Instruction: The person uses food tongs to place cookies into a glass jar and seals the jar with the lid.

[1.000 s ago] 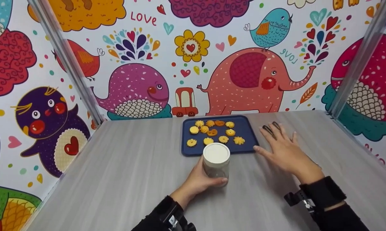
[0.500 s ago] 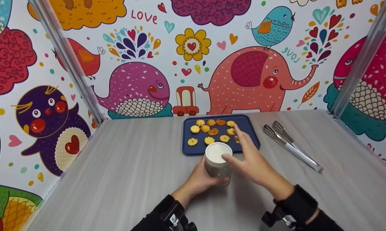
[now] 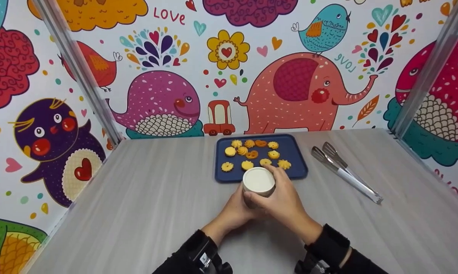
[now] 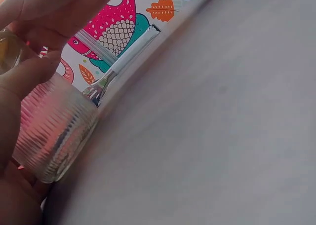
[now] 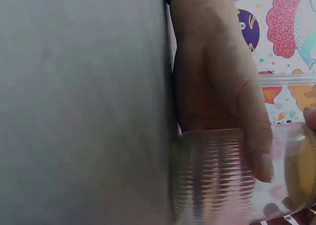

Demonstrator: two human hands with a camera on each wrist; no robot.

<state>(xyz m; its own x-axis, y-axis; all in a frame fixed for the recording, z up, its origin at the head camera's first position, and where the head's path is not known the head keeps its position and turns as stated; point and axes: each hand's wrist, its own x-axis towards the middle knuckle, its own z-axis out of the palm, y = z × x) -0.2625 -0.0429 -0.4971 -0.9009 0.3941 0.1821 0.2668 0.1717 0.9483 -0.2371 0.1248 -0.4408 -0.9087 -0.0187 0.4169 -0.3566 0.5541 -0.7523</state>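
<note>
Head view has two black wrist straps lowest, and beyond them two hands meeting on one clear jar, upright on the grey table just in front of the one blue tray. The left hand wraps the jar's body, thumb across its side; the right hand grips the single pale lid, thumb at the near edge and fingers round the far right edge. Only the wrist cameras bring out the jar's ribbed lower wall; from above, hands and lid cover most of it.

Farther on, the tray bears twelve pieces, ten yellow biscuits and two browner pretzel shapes, which the head camera alone shows. One pair of metal tongs lies to the tray's right, apart from it; the left wrist camera catches it too, the right wrist's does not. Behind everything rises the printed wall, with two metal posts.
</note>
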